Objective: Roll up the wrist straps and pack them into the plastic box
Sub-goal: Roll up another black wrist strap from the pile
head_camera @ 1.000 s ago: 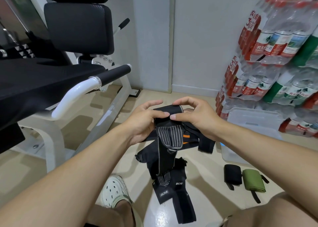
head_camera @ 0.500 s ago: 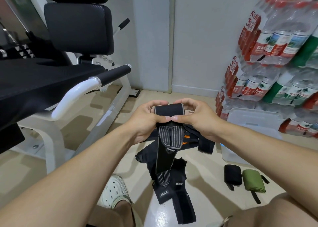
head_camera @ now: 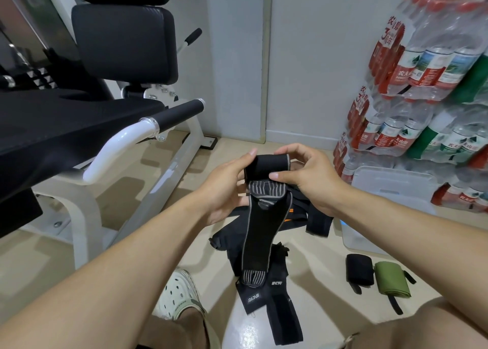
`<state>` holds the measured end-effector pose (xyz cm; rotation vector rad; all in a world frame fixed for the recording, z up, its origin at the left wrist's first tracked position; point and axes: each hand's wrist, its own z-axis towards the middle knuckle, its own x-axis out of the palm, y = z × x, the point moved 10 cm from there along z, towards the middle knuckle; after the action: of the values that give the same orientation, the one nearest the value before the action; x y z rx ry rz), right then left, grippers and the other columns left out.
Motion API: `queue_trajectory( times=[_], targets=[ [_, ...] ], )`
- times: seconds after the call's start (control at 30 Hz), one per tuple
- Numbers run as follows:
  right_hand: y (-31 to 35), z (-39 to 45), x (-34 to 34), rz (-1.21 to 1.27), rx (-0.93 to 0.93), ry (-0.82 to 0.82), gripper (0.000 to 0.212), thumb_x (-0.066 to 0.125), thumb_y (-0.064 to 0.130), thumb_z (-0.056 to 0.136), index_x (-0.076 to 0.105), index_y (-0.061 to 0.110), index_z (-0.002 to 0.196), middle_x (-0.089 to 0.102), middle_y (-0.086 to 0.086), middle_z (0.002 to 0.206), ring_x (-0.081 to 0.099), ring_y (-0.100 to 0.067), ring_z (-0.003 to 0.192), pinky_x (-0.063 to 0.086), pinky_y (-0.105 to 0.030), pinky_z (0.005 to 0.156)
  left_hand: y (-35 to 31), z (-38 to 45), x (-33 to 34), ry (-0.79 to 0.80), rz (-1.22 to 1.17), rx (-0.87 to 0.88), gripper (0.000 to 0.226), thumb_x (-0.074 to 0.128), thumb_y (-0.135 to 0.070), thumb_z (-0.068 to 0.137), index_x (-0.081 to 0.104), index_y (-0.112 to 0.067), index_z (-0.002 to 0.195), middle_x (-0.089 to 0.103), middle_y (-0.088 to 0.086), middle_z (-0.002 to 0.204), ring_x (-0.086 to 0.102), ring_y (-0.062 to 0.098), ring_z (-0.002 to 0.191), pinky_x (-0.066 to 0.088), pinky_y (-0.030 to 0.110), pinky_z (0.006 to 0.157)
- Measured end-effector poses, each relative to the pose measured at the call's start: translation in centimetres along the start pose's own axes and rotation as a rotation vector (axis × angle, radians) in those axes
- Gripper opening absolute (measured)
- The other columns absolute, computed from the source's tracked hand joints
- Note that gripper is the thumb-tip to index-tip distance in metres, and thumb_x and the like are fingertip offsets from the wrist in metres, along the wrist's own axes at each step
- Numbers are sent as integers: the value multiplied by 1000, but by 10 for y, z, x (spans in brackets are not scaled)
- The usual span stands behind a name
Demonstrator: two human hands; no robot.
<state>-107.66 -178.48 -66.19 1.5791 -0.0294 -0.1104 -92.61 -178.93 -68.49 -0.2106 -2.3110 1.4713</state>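
Strap in hand: one black wrist strap (head_camera: 257, 232), its top end wound into a short roll held in mid-air above the floor, its tail hanging down with grey-striped sections. Left hand (head_camera: 224, 187) grips the roll's left end, fingers curled behind it. Right hand (head_camera: 307, 179) pinches the right end, thumb on the near face and fingers bent over the top. Both forearms reach in from the near edge, palms turned toward each other. Beneath lies a loose heap of black straps (head_camera: 274, 293); their number cannot be told. Two rolled straps, one black (head_camera: 359, 269) and one green (head_camera: 392, 278), lie touching at near right. One clear plastic box (head_camera: 390, 183) stands further right.
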Motion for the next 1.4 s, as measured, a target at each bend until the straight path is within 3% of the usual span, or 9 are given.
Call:
queue_trajectory(
  times=[0.07, 0.23, 0.43, 0.53, 0.63, 0.9, 1.07, 1.23, 1.4],
  targets=[
    [0, -1, 1, -7, -10, -2, 44, 83, -14, 72, 71, 23, 92, 75, -4, 90, 74, -19, 79, 61, -36, 83, 0, 0, -3, -31, -11, 4, 36, 59, -41, 101, 73, -11, 116, 74, 9, 100, 70, 29, 90, 58, 49, 92],
    [0, -3, 7, -8, -6, 34, 39, 81, -15, 73, 73, 19, 91, 75, -3, 88, 72, -13, 75, 60, -29, 74, -1, 2, -12, -104, -22, 30, 39, 65, -22, 98, 65, 7, 124, 70, 15, 96, 69, 22, 73, 61, 30, 65],
    [-14, -3, 15, 192, 153, 169, 18, 81, 20, 78, 75, 17, 95, 72, 2, 87, 71, -13, 83, 56, -35, 86, -6, 4, -19, -135, -43, 81, 14, 70, -4, 92, 68, -3, 106, 72, 9, 86, 70, 21, 78, 59, 32, 78],
    [-22, -5, 19, 204, 235, 201, 21, 72, 33, 88, 72, 19, 105, 73, 3, 88, 68, -12, 77, 53, -39, 94, -12, 4, -16, -109, -53, 119, 17, 70, 3, 90, 67, -4, 106, 72, 11, 92, 73, 18, 75, 62, 29, 72],
    [-31, -9, 26, 171, 313, 279, 35, 73, 38, 82, 70, 18, 110, 75, -3, 103, 71, -21, 90, 55, -39, 95, -14, 3, -15, -95, -4, 148, 20, 70, 8, 87, 69, -5, 103, 73, 13, 104, 74, 18, 82, 60, 29, 74],
    [-27, -3, 18, 134, 204, 192, 34, 76, 9, 89, 67, 13, 122, 75, -6, 109, 75, -17, 94, 59, -26, 76, -15, 3, -16, -92, -3, 187, 39, 71, 18, 81, 67, -6, 111, 70, 10, 114, 74, 18, 86, 60, 28, 72],
    [-15, -2, 12, 104, 113, 129, 37, 79, 3, 86, 68, 12, 120, 71, -8, 121, 73, -20, 89, 58, -24, 68, -8, 1, -12, -59, -27, 136, 51, 74, 11, 82, 61, -8, 128, 76, 8, 100, 75, 19, 84, 60, 29, 68],
    [-11, -2, 14, 126, 62, 130, 38, 79, -5, 82, 69, 14, 114, 72, -7, 121, 74, -25, 90, 63, -40, 81, -8, 0, -6, -13, -36, 84, 42, 70, -22, 93, 65, 0, 128, 74, 14, 106, 73, 23, 91, 63, 35, 74],
    [-8, -2, 15, 118, 36, 136, 38, 76, -10, 82, 70, 16, 109, 74, -4, 117, 73, -24, 95, 62, -39, 84, 0, 1, -6, -25, 13, 34, 37, 64, -28, 99, 69, -1, 124, 74, 18, 116, 71, 30, 100, 62, 46, 88]
  ],
)
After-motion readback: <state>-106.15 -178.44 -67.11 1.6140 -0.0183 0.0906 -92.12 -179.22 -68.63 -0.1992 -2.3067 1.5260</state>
